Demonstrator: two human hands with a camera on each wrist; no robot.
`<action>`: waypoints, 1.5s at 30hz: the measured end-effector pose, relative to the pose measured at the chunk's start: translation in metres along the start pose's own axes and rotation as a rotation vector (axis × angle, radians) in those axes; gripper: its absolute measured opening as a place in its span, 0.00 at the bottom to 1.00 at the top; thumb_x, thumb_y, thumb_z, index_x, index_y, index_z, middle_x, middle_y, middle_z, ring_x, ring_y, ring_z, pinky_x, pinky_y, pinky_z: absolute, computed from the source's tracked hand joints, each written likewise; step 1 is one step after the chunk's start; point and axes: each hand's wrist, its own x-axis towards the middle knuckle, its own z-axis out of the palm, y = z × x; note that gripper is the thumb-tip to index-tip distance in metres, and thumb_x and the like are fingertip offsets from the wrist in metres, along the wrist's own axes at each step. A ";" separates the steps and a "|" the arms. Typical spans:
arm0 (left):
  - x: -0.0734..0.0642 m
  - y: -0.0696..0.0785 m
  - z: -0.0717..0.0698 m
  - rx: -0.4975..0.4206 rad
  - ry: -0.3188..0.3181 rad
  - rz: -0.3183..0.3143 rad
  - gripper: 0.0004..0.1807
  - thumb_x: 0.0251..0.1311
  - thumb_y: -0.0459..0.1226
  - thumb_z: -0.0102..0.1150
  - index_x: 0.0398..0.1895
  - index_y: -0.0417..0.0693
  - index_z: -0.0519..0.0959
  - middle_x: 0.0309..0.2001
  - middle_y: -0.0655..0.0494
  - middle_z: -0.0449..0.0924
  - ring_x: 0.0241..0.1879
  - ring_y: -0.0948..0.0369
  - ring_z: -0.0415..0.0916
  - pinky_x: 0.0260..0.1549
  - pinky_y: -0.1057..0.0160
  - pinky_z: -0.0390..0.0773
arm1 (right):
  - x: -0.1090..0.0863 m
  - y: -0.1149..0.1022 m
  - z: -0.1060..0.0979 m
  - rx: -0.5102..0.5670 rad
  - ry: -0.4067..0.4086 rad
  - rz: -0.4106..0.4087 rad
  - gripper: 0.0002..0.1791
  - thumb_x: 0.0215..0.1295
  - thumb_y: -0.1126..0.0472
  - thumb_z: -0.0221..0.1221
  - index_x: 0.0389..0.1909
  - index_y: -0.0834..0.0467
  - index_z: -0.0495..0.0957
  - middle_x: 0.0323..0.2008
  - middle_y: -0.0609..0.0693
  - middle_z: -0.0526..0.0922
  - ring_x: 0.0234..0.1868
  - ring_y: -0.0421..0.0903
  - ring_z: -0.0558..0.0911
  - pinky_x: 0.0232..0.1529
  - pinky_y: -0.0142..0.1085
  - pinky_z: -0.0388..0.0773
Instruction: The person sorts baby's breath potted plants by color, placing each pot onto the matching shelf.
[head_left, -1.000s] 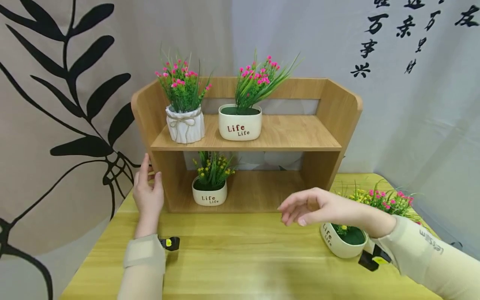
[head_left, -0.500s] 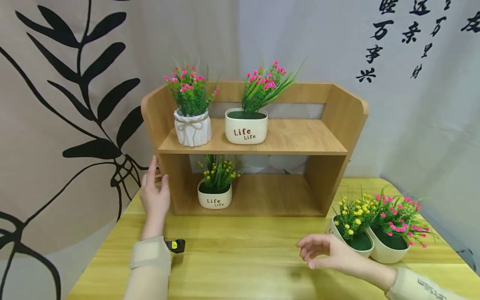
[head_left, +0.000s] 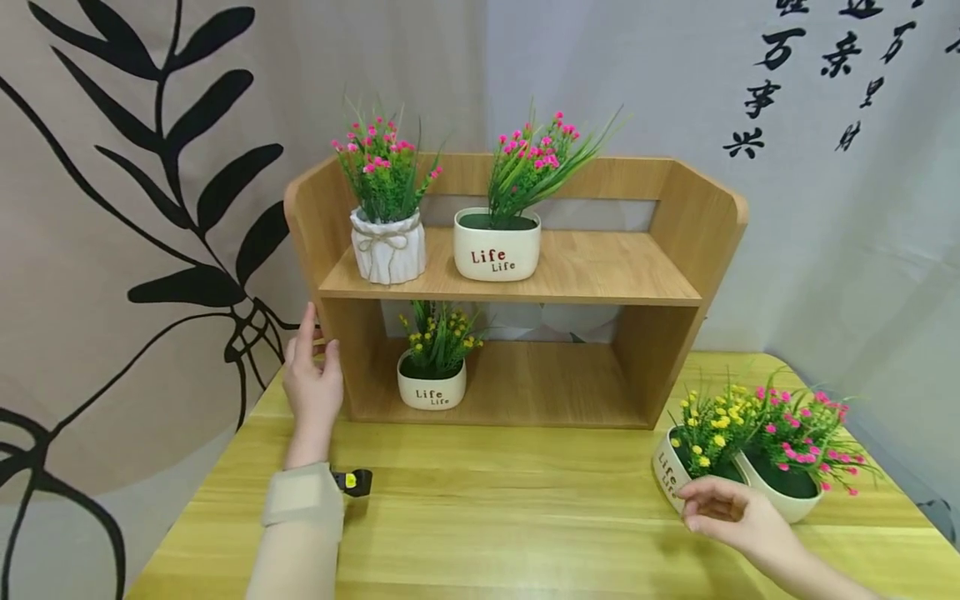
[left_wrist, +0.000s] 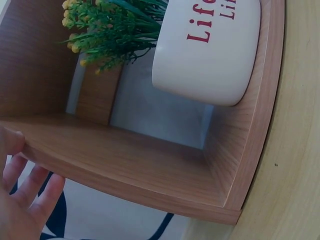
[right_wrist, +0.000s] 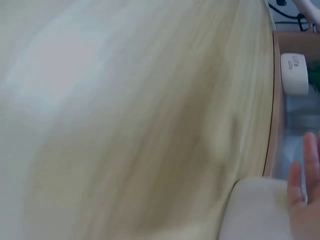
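My left hand touches the left side panel of a two-tier wooden shelf. In the left wrist view the thumb lies at the panel's front edge, and the fingers extend along its outer side. My right hand, fingers slightly bent, is right at a white "Life" pot of yellow artificial flowers on the table's right side, overlapping its front. The right wrist view shows the fingers beside the rounded white pot. Behind that hand, a second white pot holds pink flowers.
The upper tier bears a white rope-tied pot and a white "Life" pot, both with pink flowers. A yellow-flowered "Life" pot stands at the lower tier's left. The yellow wooden table extends in front. A printed curtain hangs behind.
My right hand has moved from in front of the shelf, down and to the right, to the yellow-flowered pot. The left hand stays at the shelf's side. The head view has shifted slightly.
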 end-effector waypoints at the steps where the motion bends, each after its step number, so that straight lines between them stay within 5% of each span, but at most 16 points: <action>1: 0.000 0.000 0.000 0.000 0.000 0.000 0.34 0.66 0.30 0.55 0.73 0.62 0.62 0.49 0.35 0.73 0.42 0.44 0.77 0.30 0.61 0.68 | -0.004 -0.001 -0.002 -0.030 0.040 0.034 0.18 0.58 0.81 0.57 0.46 0.62 0.80 0.35 0.48 0.84 0.37 0.38 0.82 0.37 0.29 0.78; 10: 0.000 0.000 0.002 -0.009 0.009 -0.001 0.34 0.66 0.28 0.54 0.73 0.62 0.62 0.49 0.36 0.73 0.43 0.44 0.77 0.30 0.62 0.68 | -0.024 -0.006 -0.031 -0.230 0.220 0.351 0.06 0.64 0.70 0.60 0.40 0.68 0.80 0.33 0.47 0.86 0.33 0.40 0.84 0.33 0.33 0.80; 15: 0.000 0.001 0.001 -0.007 0.001 -0.010 0.34 0.66 0.29 0.55 0.73 0.62 0.62 0.49 0.34 0.73 0.43 0.44 0.76 0.30 0.60 0.69 | -0.028 -0.008 -0.042 -0.312 0.301 0.577 0.16 0.65 0.57 0.62 0.43 0.67 0.81 0.31 0.51 0.86 0.29 0.43 0.83 0.32 0.36 0.80; 19: 0.000 0.002 0.001 -0.004 -0.001 -0.009 0.35 0.66 0.29 0.55 0.73 0.63 0.62 0.49 0.34 0.73 0.43 0.44 0.76 0.30 0.60 0.69 | -0.031 -0.008 -0.047 -0.343 0.313 0.671 0.29 0.65 0.49 0.61 0.54 0.71 0.75 0.38 0.55 0.86 0.32 0.40 0.83 0.33 0.37 0.81; 28: 0.000 0.002 0.001 -0.001 -0.003 0.001 0.35 0.66 0.29 0.55 0.73 0.62 0.62 0.49 0.33 0.73 0.43 0.44 0.76 0.30 0.59 0.68 | -0.032 -0.003 -0.046 -0.503 0.277 0.640 0.43 0.64 0.44 0.62 0.66 0.73 0.62 0.57 0.65 0.76 0.39 0.22 0.76 0.35 0.26 0.75; 30: -0.001 0.002 0.002 0.001 -0.001 0.002 0.34 0.66 0.29 0.55 0.73 0.62 0.62 0.49 0.33 0.73 0.43 0.44 0.76 0.30 0.59 0.69 | -0.030 -0.001 -0.044 -0.535 0.262 0.644 0.46 0.62 0.43 0.62 0.68 0.72 0.59 0.59 0.66 0.73 0.41 0.23 0.75 0.41 0.29 0.74; 34: 0.000 0.001 0.001 0.000 0.006 0.002 0.35 0.66 0.28 0.55 0.73 0.61 0.62 0.49 0.33 0.73 0.43 0.44 0.76 0.30 0.59 0.68 | -0.023 0.004 -0.033 -0.512 0.274 0.629 0.52 0.61 0.45 0.65 0.72 0.72 0.49 0.63 0.71 0.66 0.53 0.44 0.79 0.48 0.41 0.74; 37: 0.000 0.002 0.001 0.000 0.005 -0.006 0.34 0.66 0.28 0.54 0.73 0.61 0.62 0.49 0.34 0.73 0.43 0.44 0.76 0.30 0.59 0.68 | -0.017 0.009 -0.023 -0.437 0.305 0.572 0.57 0.60 0.51 0.67 0.72 0.74 0.38 0.66 0.77 0.56 0.62 0.68 0.68 0.48 0.27 0.72; 39: 0.000 0.002 0.000 0.003 0.001 -0.011 0.34 0.66 0.29 0.54 0.73 0.62 0.62 0.50 0.35 0.73 0.43 0.44 0.77 0.30 0.59 0.69 | -0.014 0.013 -0.017 -0.421 0.327 0.537 0.59 0.59 0.54 0.67 0.72 0.74 0.34 0.67 0.78 0.52 0.63 0.73 0.62 0.41 0.16 0.65; 41: 0.000 0.003 0.000 0.004 -0.002 -0.016 0.34 0.66 0.29 0.54 0.73 0.62 0.62 0.50 0.36 0.73 0.43 0.44 0.77 0.30 0.58 0.70 | -0.011 0.016 -0.012 -0.410 0.355 0.502 0.60 0.58 0.56 0.69 0.72 0.73 0.32 0.68 0.78 0.49 0.64 0.74 0.59 0.52 0.22 0.65; 43: 0.000 0.003 0.000 0.005 -0.005 -0.018 0.34 0.66 0.29 0.54 0.73 0.63 0.62 0.50 0.36 0.73 0.44 0.44 0.77 0.31 0.56 0.70 | -0.008 0.019 -0.007 -0.417 0.382 0.480 0.62 0.56 0.56 0.69 0.73 0.72 0.32 0.69 0.77 0.48 0.65 0.74 0.55 0.64 0.39 0.61; 45: -0.001 0.004 0.000 0.007 -0.007 -0.020 0.35 0.66 0.29 0.54 0.73 0.63 0.62 0.50 0.36 0.73 0.44 0.44 0.77 0.31 0.55 0.71 | -0.005 0.022 -0.003 -0.425 0.408 0.459 0.62 0.54 0.56 0.71 0.73 0.71 0.34 0.68 0.77 0.48 0.66 0.74 0.53 0.65 0.58 0.53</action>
